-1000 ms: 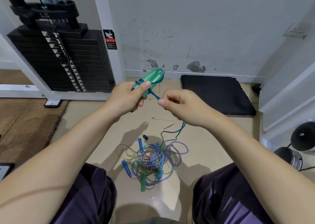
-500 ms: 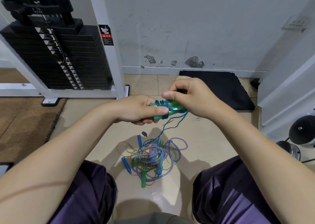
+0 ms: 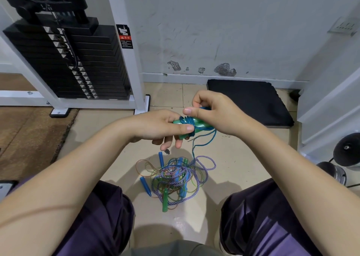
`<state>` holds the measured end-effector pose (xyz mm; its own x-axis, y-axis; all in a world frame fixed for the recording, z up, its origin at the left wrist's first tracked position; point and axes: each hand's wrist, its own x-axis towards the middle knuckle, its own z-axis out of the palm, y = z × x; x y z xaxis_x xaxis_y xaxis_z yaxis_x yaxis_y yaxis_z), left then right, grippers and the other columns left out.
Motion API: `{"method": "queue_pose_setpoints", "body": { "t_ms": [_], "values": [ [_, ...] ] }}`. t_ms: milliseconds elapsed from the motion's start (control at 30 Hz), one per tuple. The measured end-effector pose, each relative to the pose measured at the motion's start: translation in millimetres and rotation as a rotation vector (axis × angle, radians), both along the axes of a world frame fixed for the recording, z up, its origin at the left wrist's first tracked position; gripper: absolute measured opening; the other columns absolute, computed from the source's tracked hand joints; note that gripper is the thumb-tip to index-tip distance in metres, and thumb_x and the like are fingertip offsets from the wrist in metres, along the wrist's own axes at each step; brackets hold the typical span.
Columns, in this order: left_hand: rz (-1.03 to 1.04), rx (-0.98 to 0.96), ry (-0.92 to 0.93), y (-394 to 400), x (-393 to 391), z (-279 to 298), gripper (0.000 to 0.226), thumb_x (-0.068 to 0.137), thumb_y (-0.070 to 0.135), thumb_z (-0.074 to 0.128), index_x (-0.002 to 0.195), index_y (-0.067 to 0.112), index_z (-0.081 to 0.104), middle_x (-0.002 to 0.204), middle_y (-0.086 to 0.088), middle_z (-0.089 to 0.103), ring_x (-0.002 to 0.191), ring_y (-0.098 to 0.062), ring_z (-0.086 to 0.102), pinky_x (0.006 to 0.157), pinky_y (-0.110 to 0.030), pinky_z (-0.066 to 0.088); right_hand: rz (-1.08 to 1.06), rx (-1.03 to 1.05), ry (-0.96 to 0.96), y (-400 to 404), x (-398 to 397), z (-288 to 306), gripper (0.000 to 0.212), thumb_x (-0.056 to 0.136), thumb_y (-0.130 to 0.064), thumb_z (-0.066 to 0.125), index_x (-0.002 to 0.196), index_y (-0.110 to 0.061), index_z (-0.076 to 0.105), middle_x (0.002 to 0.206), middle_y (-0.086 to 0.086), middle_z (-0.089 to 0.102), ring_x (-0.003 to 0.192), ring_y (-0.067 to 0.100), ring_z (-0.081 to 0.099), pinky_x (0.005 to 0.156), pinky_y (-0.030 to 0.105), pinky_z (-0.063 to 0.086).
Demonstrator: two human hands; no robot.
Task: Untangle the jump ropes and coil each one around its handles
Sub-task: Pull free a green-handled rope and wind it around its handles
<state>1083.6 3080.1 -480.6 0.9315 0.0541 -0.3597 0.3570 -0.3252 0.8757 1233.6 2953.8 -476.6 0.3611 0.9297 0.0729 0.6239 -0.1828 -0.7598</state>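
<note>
My left hand [image 3: 159, 126] grips a pair of green handles [image 3: 195, 126] held side by side, with several turns of blue rope [image 3: 188, 120] wound around them. My right hand [image 3: 216, 112] pinches that blue rope on the far end of the handles. The rope's loose tail [image 3: 204, 142] hangs down to a tangled pile of jump ropes [image 3: 175, 178] on the floor between my knees. The pile holds a purple-and-white braided rope [image 3: 204, 163], thin clear ropes, blue handles [image 3: 145, 186] and a green handle [image 3: 165, 201].
A weight-stack machine [image 3: 78, 61] with a white frame stands at the back left. A black foam mat [image 3: 251, 100] lies against the wall at the back right. A brown mat [image 3: 29, 139] covers the floor at left. Dumbbell ends [image 3: 346, 152] sit at the right edge.
The green handles came down from in front of the wall to lower and nearer me. My right hand moved onto the handles and laid more turns of blue rope around them.
</note>
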Motion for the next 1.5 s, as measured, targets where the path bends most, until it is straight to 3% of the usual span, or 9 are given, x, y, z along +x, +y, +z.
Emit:
{"method": "queue_pose_setpoints", "body": {
  "t_ms": [533,700,767,933,1000,1100,1233,1400,1500],
  "values": [
    [-0.049,0.101,-0.129,0,1,-3,0.037,0.095,0.048,0.056,0.093,0.011,0.058,0.067,-0.001,0.061,0.049,-0.016,0.048,0.052,-0.02,0.039,-0.055,-0.025,0.288,-2,-1,0,0.025,0.089,-0.032,0.069,0.077,-0.014,0.058,0.059,-0.007,0.053,0.053,0.006,0.046,0.052,0.02,0.037],
    [0.101,-0.053,-0.269,3,3,-3,0.039,0.094,0.048,0.051,0.087,0.009,0.054,0.062,-0.002,0.056,0.041,-0.012,0.04,0.044,-0.019,0.033,-0.011,-0.016,0.876,-5,11,8,0.035,0.093,-0.045,0.056,0.096,-0.01,0.061,0.08,0.006,0.06,0.057,0.017,0.05,0.058,0.028,0.042],
    [0.26,-0.123,-0.335,5,5,0,0.041,0.097,0.048,0.05,0.089,0.008,0.056,0.059,0.0,0.055,0.037,-0.01,0.038,0.04,-0.017,0.029,0.08,-0.004,0.919,-7,14,8,0.038,0.09,-0.046,0.057,0.109,-0.014,0.062,0.085,0.007,0.057,0.055,0.015,0.042,0.057,0.026,0.035],
    [0.455,-0.141,-0.431,1,9,3,0.042,0.092,0.05,0.045,0.087,0.009,0.054,0.055,-0.002,0.054,0.035,-0.013,0.038,0.04,-0.019,0.024,0.042,0.045,0.789,0,-2,2,0.022,0.096,-0.009,0.058,0.116,-0.016,0.055,0.057,-0.001,0.035,0.044,0.01,0.021,0.049,0.027,0.013],
    [0.517,-0.142,-0.45,0,10,3,0.041,0.096,0.048,0.044,0.086,0.01,0.054,0.054,-0.001,0.053,0.035,-0.013,0.037,0.039,-0.018,0.025,-0.005,0.03,0.715,2,-7,2,0.005,0.1,-0.013,0.052,0.105,-0.013,0.051,0.05,-0.004,0.03,0.041,0.011,0.019,0.046,0.024,0.013],
    [0.652,-0.095,-0.444,11,9,3,0.042,0.1,0.047,0.045,0.086,0.009,0.056,0.053,0.001,0.052,0.037,-0.013,0.037,0.039,-0.019,0.029,-0.029,-0.017,0.557,2,-11,4,0.022,0.104,-0.021,0.044,0.086,-0.011,0.053,0.049,-0.005,0.026,0.04,0.011,0.021,0.042,0.02,0.017],
    [0.717,0.055,-0.324,20,10,-4,0.042,0.099,0.047,0.052,0.074,0.015,0.057,0.052,0.002,0.051,0.041,-0.011,0.04,0.042,-0.018,0.033,-0.01,-0.054,-0.008,6,-17,7,0.03,0.098,-0.026,0.055,0.076,-0.006,0.057,0.054,-0.006,0.036,0.047,0.008,0.03,0.048,0.023,0.025],
    [0.386,0.131,-0.105,25,7,-5,0.038,0.096,0.044,0.057,0.081,0.009,0.06,0.059,-0.003,0.052,0.051,-0.016,0.04,0.044,-0.017,0.03,-0.014,0.044,-0.224,1,-4,11,0.023,0.092,-0.028,0.065,0.078,-0.009,0.066,0.07,0.003,0.059,0.067,0.02,0.053,0.063,0.035,0.041],
    [0.186,0.074,-0.042,22,2,3,0.036,0.097,0.041,0.053,0.079,0.01,0.058,0.052,0.0,0.045,0.046,-0.013,0.035,0.042,-0.016,0.029,-0.028,0.133,-0.177,-1,1,16,0.014,0.086,-0.021,0.072,0.076,-0.013,0.07,0.07,-0.006,0.054,0.065,0.008,0.05,0.056,0.019,0.039]
  ]
}}
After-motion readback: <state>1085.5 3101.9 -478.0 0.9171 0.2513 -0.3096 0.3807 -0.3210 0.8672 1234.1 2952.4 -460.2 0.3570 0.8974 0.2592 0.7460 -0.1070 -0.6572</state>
